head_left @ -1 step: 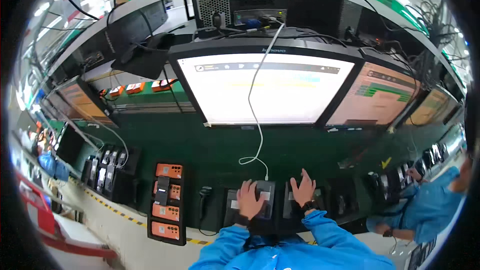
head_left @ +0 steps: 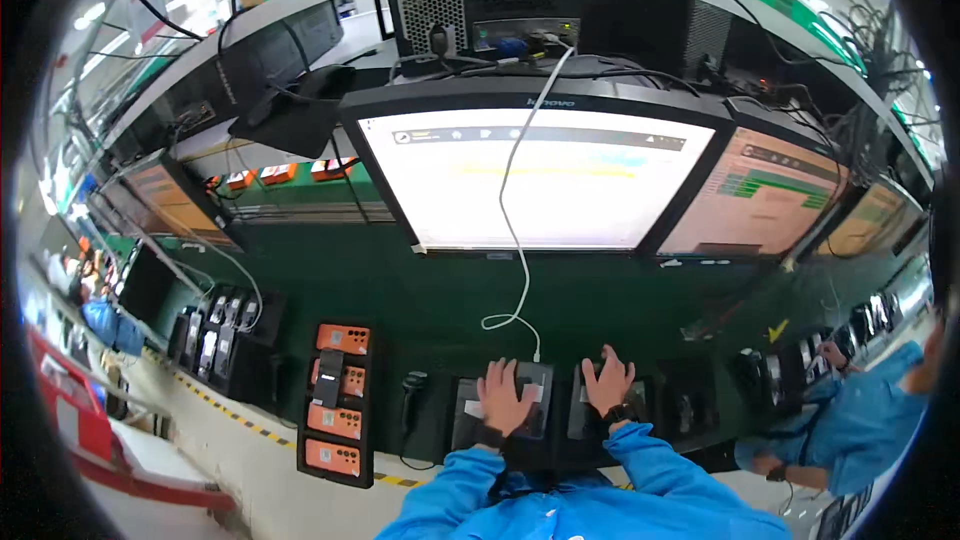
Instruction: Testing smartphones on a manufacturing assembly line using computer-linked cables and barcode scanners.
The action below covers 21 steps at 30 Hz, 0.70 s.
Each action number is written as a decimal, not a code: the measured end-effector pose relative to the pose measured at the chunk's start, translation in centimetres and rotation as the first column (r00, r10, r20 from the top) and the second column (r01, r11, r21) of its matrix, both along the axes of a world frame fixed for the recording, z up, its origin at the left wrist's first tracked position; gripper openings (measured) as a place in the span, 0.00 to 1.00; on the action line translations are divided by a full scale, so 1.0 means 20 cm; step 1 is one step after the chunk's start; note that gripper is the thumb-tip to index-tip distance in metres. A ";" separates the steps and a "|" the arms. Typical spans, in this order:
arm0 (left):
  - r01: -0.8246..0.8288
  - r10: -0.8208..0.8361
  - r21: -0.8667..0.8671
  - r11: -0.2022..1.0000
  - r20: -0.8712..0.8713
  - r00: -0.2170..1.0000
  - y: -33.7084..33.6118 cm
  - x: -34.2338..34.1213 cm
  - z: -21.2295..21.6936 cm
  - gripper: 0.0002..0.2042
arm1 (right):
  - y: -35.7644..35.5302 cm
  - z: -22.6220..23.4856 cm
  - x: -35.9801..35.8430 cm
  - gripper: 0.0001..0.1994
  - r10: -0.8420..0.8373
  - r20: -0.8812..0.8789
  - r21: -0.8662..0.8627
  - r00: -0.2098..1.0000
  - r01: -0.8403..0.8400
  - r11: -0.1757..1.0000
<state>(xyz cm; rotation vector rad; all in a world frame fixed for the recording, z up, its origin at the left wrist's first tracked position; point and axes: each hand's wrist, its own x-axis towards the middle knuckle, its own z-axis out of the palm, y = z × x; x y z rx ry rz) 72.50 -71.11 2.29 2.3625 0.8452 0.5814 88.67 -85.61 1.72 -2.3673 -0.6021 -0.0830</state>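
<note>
My left hand [head_left: 505, 398] lies with fingers spread over a black tray [head_left: 462, 432] that holds flat dark devices, which look like phones. A flat dark device [head_left: 535, 377] sits just right of its fingers, with the white cable [head_left: 517, 230] ending at its far edge. My right hand [head_left: 608, 386] is stretched open over the neighbouring black tray [head_left: 640, 407], its thumb and fingers apart. Neither hand grips anything that I can see. Both palms hide part of what lies beneath, and whether they touch the devices is hard to tell.
Left of the trays stand a black handheld scanner [head_left: 411, 400] and a black tray [head_left: 364, 465] of orange phones [head_left: 333, 457], with a black device [head_left: 327, 380] on top. A large monitor [head_left: 530, 180] faces me. A co-worker in blue [head_left: 875, 415] works at the right.
</note>
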 end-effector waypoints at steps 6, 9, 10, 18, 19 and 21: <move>-0.013 0.048 0.209 0.978 -0.159 0.986 -0.10 0.09 -0.01 0.33 | -0.02 0.09 -0.02 0.23 -0.022 0.114 -0.113 0.993 0.035 0.993; -0.042 0.083 0.215 0.976 -0.184 0.979 -0.07 0.07 0.00 0.32 | -0.01 0.09 -0.02 0.23 0.037 0.092 -0.118 0.995 -0.026 0.993; -0.062 0.092 0.155 0.986 -0.190 0.978 -0.07 0.06 0.00 0.32 | 0.01 0.06 -0.01 0.24 0.021 0.090 -0.157 0.996 -0.007 0.988; -0.040 0.061 0.105 0.994 -0.202 0.978 -0.04 0.08 0.01 0.33 | 0.08 -0.01 0.11 0.19 0.101 0.255 -0.327 0.962 -0.013 0.945; -0.049 0.070 0.105 0.993 -0.205 0.976 -0.05 0.07 0.01 0.33 | 0.11 0.01 0.13 0.16 0.159 0.132 -0.455 0.978 -0.083 0.887; -0.045 0.068 0.119 0.992 -0.201 0.977 -0.05 0.06 -0.01 0.33 | 0.16 -0.01 0.13 0.16 0.119 0.008 -0.424 0.993 -0.104 0.900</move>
